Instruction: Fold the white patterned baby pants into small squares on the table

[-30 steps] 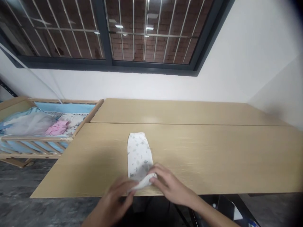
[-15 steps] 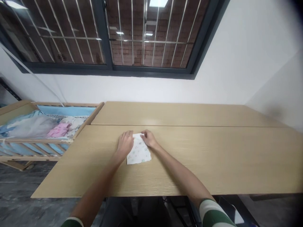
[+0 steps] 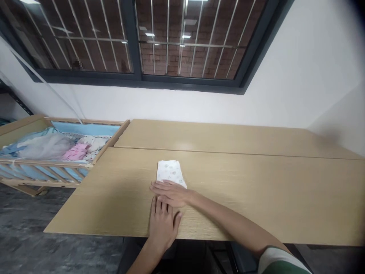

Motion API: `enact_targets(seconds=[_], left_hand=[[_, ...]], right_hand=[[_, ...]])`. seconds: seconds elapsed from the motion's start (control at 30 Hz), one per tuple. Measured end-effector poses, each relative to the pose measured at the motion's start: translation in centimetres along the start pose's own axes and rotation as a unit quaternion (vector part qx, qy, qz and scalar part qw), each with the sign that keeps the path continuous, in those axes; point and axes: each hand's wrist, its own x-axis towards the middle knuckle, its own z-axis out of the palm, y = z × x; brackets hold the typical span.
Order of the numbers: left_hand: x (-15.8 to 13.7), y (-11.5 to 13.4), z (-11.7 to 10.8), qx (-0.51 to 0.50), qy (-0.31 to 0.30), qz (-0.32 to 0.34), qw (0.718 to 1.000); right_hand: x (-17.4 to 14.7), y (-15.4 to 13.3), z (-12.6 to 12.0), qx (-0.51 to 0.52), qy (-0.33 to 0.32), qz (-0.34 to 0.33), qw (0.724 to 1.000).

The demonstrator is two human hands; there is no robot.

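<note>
A small folded white cloth [image 3: 170,171] with a faint print lies flat on the wooden table [image 3: 242,190]. Across its near edge rests my right hand [image 3: 172,193], palm down with the fingers stretched out to the left, covering that edge. Just below it, nearer the table's front edge, my left hand [image 3: 163,224] lies flat with its fingers pointing away from me. Its fingertips meet or sit just under the right hand; I cannot tell which. Neither hand grips anything.
A wooden crib [image 3: 82,163] with blue lining stands against the table's left side. Inside are a pink cloth [image 3: 76,151] and pale translucent fabric [image 3: 47,146]. A white wall [image 3: 185,106] and a barred window rise behind the table. A seam runs along the tabletop.
Both hands have let go of the cloth's far corners and come toward me. The right hand now lies flat over its near edge, the left hand on the table below.
</note>
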Motion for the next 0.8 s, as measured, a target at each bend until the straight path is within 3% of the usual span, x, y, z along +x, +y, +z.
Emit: enact_targets(seconds=[0.2,0.33,0.47,0.6,0.7,0.8], left_hand=[[0.1,-1.0,0.0,-0.021,0.001,0.024,1.000],[0.1,-0.8,0.1,-0.024,0.004,0.025,0.999],[1.2,-2.1,0.1,-0.029,-0.010,0.026,0.999],[2.8,-6.3,-0.4,-0.082,-0.060,0.068,0.993],[3.6,-9.2,-0.5,-0.111,-0.059,0.120,0.985],[4.3,-10.3,-0.4,-0.171,-0.057,0.133,0.975]], right_hand=[[2.6,7.2,-2.5,-0.079,0.075,0.102,0.989],[3.8,9.8,-3.1,-0.095,0.121,0.129,0.980],[3.0,9.1,-2.9,-0.097,0.187,0.130,0.969],[-0.1,6.5,-3.3,-0.068,0.253,0.137,0.955],[-3.3,4.3,-4.0,-0.019,0.191,0.121,0.974],[-6.3,2.6,-4.3,0.021,0.095,0.114,0.989]])
